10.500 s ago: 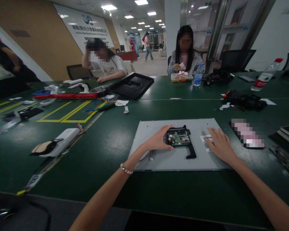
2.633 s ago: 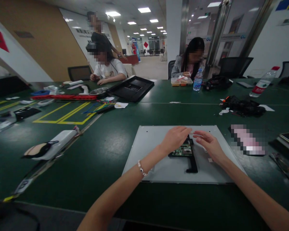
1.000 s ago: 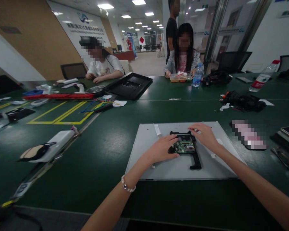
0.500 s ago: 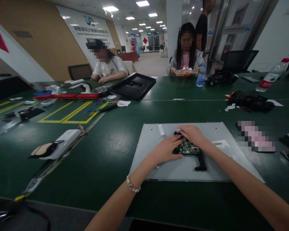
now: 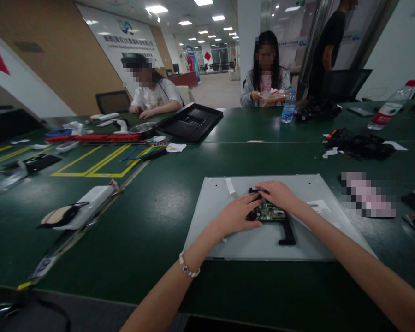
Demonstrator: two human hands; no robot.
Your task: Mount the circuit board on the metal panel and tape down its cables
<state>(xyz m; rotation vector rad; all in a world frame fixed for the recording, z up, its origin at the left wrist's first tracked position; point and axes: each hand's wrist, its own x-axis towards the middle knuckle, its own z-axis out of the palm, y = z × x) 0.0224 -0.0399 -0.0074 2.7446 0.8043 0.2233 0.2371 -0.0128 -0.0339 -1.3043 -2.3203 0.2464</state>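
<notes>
A green circuit board (image 5: 270,212) in a black plastic frame (image 5: 289,234) lies on a pale grey flat metal panel (image 5: 207,221). My left hand (image 5: 238,214) grips the board's left side, fingers over its far part and thumb along the near edge. At the far left corner of the frame, my right hand (image 5: 278,193) has its fingers bent and pressed together; they hide whatever small part is between them. A white ribbon strip (image 5: 230,187) lies on the panel just beyond my left hand.
Left on the green table lies a white device with a beige pad (image 5: 86,207). A phone-like pink item (image 5: 368,194) and a black tangled bundle (image 5: 358,144) are at right. Farther back are a black monitor shell (image 5: 190,122), bottles (image 5: 288,107) and two seated people.
My hands stay at the board with hardly any shift. Across the table, a seated person has lifted a food tray slightly, and a standing person has moved right.
</notes>
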